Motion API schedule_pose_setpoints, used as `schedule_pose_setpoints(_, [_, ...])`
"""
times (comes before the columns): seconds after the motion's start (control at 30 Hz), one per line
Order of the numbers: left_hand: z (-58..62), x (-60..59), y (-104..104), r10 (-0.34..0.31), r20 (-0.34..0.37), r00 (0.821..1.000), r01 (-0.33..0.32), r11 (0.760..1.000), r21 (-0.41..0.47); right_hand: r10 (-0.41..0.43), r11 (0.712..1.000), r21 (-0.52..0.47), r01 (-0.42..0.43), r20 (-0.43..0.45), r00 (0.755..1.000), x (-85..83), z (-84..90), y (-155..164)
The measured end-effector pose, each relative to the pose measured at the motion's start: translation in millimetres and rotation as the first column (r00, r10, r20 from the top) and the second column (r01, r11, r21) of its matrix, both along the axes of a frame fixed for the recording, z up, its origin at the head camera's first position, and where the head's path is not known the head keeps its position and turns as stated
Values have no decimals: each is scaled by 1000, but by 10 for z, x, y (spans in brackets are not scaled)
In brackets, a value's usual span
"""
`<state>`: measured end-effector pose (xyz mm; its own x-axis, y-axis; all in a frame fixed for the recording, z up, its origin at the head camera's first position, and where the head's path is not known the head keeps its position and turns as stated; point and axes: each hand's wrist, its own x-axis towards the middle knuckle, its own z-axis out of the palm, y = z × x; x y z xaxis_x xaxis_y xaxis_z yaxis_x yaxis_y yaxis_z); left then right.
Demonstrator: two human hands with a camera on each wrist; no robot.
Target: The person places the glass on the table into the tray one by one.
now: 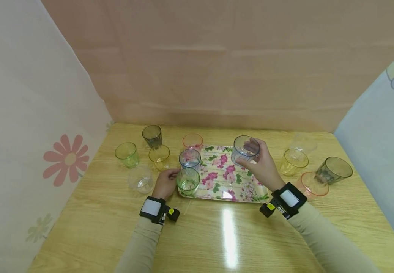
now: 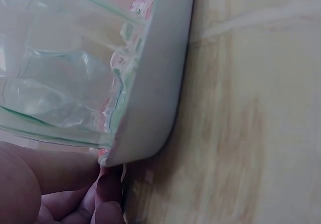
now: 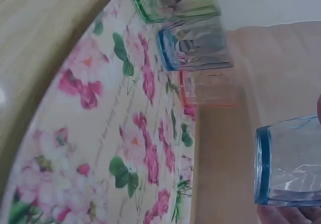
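Observation:
A floral tray (image 1: 231, 178) lies on the table, and my left hand (image 1: 164, 184) pinches the rim at its left end, with the thumb above and fingers curled below. My right hand (image 1: 264, 165) grips a clear blue-tinted cup (image 1: 243, 151) and holds it over the tray's far right part. The right wrist view shows this cup (image 3: 288, 163) raised off the tray, its thick blue base towards the tray. A green cup (image 1: 188, 184), another blue cup (image 1: 189, 161) and a pink cup (image 1: 193, 141) stand in a row along the tray's left end.
Left of the tray stand a dark grey cup (image 1: 153, 138), a yellow cup (image 1: 160, 159), a light green cup (image 1: 128, 156) and a colourless cup (image 1: 141, 180). To its right are a yellow cup (image 1: 292, 163), a dark cup (image 1: 334, 172), a pink cup (image 1: 312, 186) and a colourless cup (image 1: 303, 143).

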<state>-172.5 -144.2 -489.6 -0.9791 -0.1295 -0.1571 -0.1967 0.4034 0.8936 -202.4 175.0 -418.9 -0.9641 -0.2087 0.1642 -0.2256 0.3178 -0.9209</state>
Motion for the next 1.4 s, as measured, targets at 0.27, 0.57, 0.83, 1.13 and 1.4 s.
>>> schedule_pose_setpoints(0.27, [-13,-28,-19,27,16,1000,-27,1000,-2,7,1000,1,-7,48,999,-311,-130,-228])
schedule_pose_setpoints(0.57, [2,-43,24,-8,-24,1000,8,1000,-11,12,1000,-8,-11,137,991,-534,-320,-478])
schedule_pose_setpoints(0.83, [-3,6,-20,21,-13,1000,-21,1000,-6,77,997,-30,-73,191,979,-665,-473,-743])
schedule_pose_setpoints(1.13, [-39,-9,3,8,-26,1000,-8,1000,-10,50,999,-21,-46,211,976,-723,-648,-854])
schedule_pose_setpoints(1.4, [-32,-11,17,15,-26,1000,-15,1000,-7,38,998,47,-47,184,982,-754,-672,-903])
